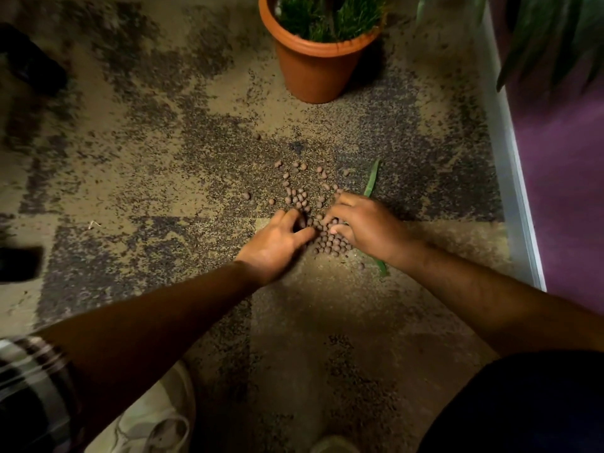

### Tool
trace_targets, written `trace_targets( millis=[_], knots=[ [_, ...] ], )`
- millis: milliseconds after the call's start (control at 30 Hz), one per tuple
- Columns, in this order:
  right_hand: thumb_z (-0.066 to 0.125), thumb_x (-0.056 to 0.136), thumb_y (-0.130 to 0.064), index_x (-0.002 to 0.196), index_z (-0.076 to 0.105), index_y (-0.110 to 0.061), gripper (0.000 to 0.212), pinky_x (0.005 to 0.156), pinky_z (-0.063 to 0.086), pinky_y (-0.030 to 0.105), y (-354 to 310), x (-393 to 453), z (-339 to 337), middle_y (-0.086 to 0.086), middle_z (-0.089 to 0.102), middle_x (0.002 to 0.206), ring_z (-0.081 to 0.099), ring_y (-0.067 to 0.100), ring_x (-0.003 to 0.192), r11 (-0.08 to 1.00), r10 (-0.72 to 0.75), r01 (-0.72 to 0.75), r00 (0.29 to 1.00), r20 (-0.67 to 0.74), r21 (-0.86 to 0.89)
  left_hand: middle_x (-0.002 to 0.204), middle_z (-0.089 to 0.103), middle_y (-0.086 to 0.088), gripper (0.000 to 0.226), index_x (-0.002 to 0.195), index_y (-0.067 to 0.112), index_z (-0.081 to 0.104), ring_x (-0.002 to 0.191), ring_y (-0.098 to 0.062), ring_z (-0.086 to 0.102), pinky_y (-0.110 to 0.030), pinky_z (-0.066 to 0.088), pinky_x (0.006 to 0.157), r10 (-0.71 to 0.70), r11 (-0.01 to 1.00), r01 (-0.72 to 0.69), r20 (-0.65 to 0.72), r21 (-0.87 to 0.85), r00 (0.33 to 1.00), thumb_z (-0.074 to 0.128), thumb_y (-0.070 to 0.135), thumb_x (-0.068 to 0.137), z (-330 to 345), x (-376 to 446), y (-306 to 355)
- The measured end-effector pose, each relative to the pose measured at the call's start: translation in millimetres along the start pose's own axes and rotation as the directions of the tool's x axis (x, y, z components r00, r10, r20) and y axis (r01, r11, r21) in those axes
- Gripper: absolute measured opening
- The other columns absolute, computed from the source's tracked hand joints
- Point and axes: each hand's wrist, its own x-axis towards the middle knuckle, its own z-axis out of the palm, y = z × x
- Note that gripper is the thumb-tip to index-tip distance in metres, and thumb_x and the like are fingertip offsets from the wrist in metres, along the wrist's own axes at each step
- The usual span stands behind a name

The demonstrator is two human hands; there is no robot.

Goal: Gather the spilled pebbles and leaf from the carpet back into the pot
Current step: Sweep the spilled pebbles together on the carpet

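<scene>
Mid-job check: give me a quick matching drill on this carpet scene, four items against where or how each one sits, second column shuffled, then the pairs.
Column one:
1. terracotta pot
2. green leaf
3. pebbles
4. white shoe

Column two:
A. partly under the right hand
B. clustered between the left hand and the right hand
C. upright beyond the spill, grass inside
D. at the bottom of the view, below the left forearm

Pairs: 1-C, 2-A, 3-B, 4-D
</scene>
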Motion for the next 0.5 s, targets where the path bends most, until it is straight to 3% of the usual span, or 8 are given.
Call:
trace_targets(
  millis=[67, 167, 267, 433, 500],
  knots=[
    [0.080, 0.084, -0.014, 0.108, 0.071, -0.017, 0.026, 0.087, 0.057, 0.041, 1, -2, 1, 0.002, 0.064, 0.109, 0.065, 0.022, 0.101, 1.000, 0.008, -0.008, 1.000, -0.001, -0.010, 0.154, 0.029, -0.016, 0.062, 0.151, 0.026, 0.039, 0.134, -0.030, 0.035, -0.041, 0.045, 0.107, 0.018, 1.000, -0.018, -0.008, 0.012, 1.000, 0.060, 0.010, 0.095, -4, 1, 2],
    [0.080, 0.083, -0.015, 0.121, 0.071, -0.019, 0.039, 0.090, 0.054, 0.035, -1, -6, -1, 0.003, 0.064, 0.114, 0.063, 0.023, 0.106, 1.000, -0.005, 0.006, 1.000, 0.021, -0.030, 0.152, 0.032, -0.015, 0.056, 0.150, 0.024, 0.041, 0.130, -0.029, 0.037, -0.040, 0.045, 0.103, 0.028, 1.000, -0.028, -0.007, 0.012, 1.000, 0.053, 0.008, 0.098, -9, 2, 6],
    [0.078, 0.085, -0.015, 0.128, 0.069, -0.019, 0.044, 0.091, 0.055, 0.038, -6, -9, -5, 0.003, 0.063, 0.118, 0.061, 0.024, 0.107, 0.996, -0.024, 0.027, 0.999, 0.037, -0.082, 0.150, 0.034, -0.014, 0.057, 0.151, 0.025, 0.041, 0.128, -0.029, 0.039, -0.040, 0.048, 0.102, 0.023, 1.000, -0.023, 0.000, 0.017, 1.000, 0.053, 0.007, 0.098, -11, 4, 7],
    [0.078, 0.079, -0.009, 0.105, 0.074, -0.020, 0.029, 0.081, 0.057, 0.034, -13, -6, -3, -0.001, 0.065, 0.107, 0.065, 0.020, 0.094, 0.994, 0.094, -0.095, 0.995, -0.014, -0.047, 0.155, 0.033, -0.016, 0.064, 0.153, 0.028, 0.037, 0.136, -0.033, 0.040, -0.041, 0.047, 0.107, -0.027, 0.998, 0.025, 0.038, 0.052, 0.999, 0.058, 0.007, 0.096, -16, 7, 13],
    [0.082, 0.076, -0.008, 0.097, 0.074, -0.023, 0.027, 0.078, 0.058, 0.033, -13, -2, -4, -0.004, 0.067, 0.103, 0.066, 0.016, 0.086, 0.984, 0.178, -0.178, 0.984, -0.008, 0.029, 0.151, 0.041, -0.013, 0.053, 0.149, 0.031, 0.041, 0.129, -0.030, 0.051, -0.042, 0.052, 0.101, -0.016, 0.999, 0.013, 0.082, 0.034, 0.996, 0.058, 0.021, 0.100, -14, 6, 11]
  ],
)
